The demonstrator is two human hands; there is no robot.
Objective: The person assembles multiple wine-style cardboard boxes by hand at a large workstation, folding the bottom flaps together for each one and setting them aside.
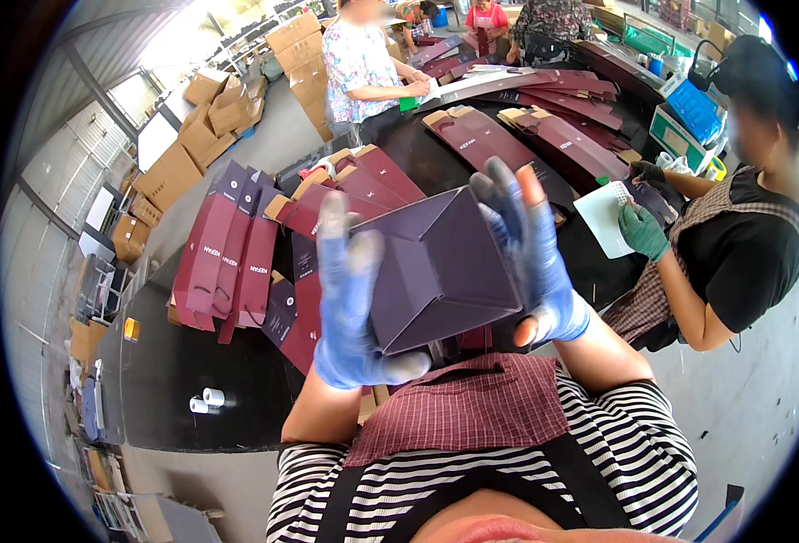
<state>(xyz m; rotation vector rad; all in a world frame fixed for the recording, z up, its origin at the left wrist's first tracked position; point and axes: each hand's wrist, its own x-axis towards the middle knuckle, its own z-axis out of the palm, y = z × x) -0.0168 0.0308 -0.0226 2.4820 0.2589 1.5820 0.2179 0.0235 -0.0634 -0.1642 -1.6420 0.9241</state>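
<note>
A dark purple paper bag point(449, 271) is held up in front of my chest, its rectangular bottom with creased folds facing me. My left hand point(350, 299), in a blue glove with pale fingertips, presses against the bag's left side, somewhat blurred by motion. On the opposite side, my right hand point(540, 258) lies along the bag's edge with fingers pointing up and the thumb low at the near corner. Gripped between the two hands, the bag hangs above the table's near edge. Directly behind it lie flat maroon bags point(304, 303), partly hidden by my left hand.
More flat maroon bags lie on the black table point(160, 380) at left point(209, 249) and beyond. Two white rolls point(208, 399) and a small orange box point(132, 329) are at left. At right, a co-worker point(734, 244) holds a white pad point(603, 222); another person point(363, 68) stands across.
</note>
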